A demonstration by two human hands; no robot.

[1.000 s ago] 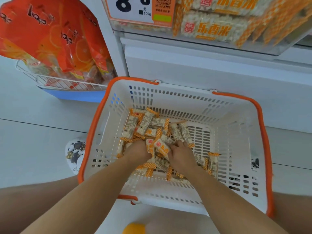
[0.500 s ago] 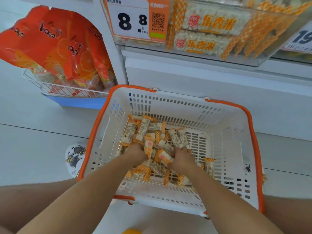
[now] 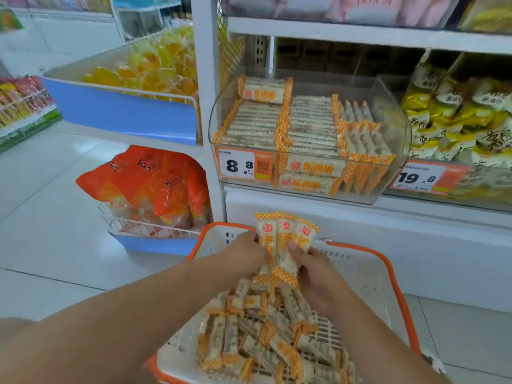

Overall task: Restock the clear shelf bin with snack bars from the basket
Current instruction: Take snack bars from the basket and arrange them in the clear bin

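Fingers [image 3: 293,249] of both hands pinch a fanned bunch of three white-and-orange wrapped snack bars [image 3: 285,239]; left hand [image 3: 245,253] grips at 9 o'clock, right hand [image 3: 318,273] at 4. Bunch is above the white slotted basket with orange rim [image 3: 399,295], more bars loose inside. Clear plastic shelf bin [image 3: 388,112] at 12 o'clock, well apart. Best squared up, slotted upright into the right-hand row. Bin's front lip must be cleared. Orange candy bags [image 3: 149,184] at 10 o'clock.

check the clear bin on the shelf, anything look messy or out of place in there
Mildly. In the clear bin, the left snack bars lie in flat stacks, but the right group stands on edge and leans. Nothing looks spilled or damaged.
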